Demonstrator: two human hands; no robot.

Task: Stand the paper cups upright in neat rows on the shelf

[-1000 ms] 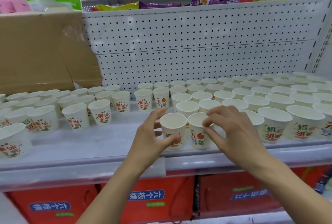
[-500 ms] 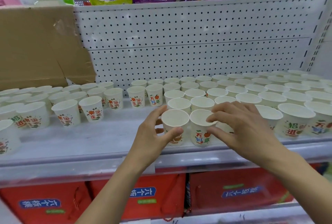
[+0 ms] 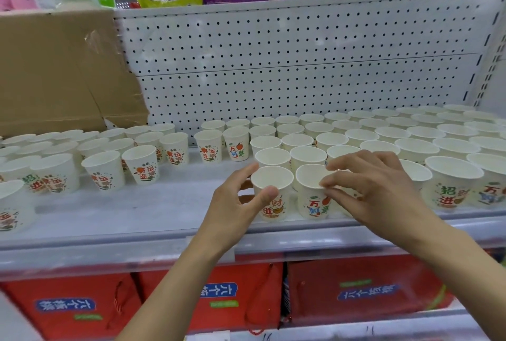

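Landmark: the cardboard box (image 3: 54,67), back-left on the shelf (image 3: 137,212).

Directly in front of the box sits the left cluster (image 3: 104,169) of paper cups. All upright, but rows are loose w/ uneven gaps and some cups off line. Needs tidying, I'd say.

Just right of the box, at the back, two lone cups (image 3: 208,146) stand side by side, apart from either group.

Further right of the box & forward of it, the left hand (image 3: 232,209) grips the left front cup (image 3: 271,195): thumb on the printed face, fingers curled round the back. Cup is upright, base on the shelf. Touching it on the side away from the box is the right front cup (image 3: 312,193), also upright. The right hand (image 3: 377,190) pinches its rim btw thumb & forefinger. Prob. both are being snugged onto the front row's end.

Farthest from the box is the right block (image 3: 410,138): tight, straight rows, rims nearly touching. That part looks done.

Est. well over half finished, w/ no cup lying down in view. Left to do: let go of these two, square up the cluster by the box, absorb the lone pair.
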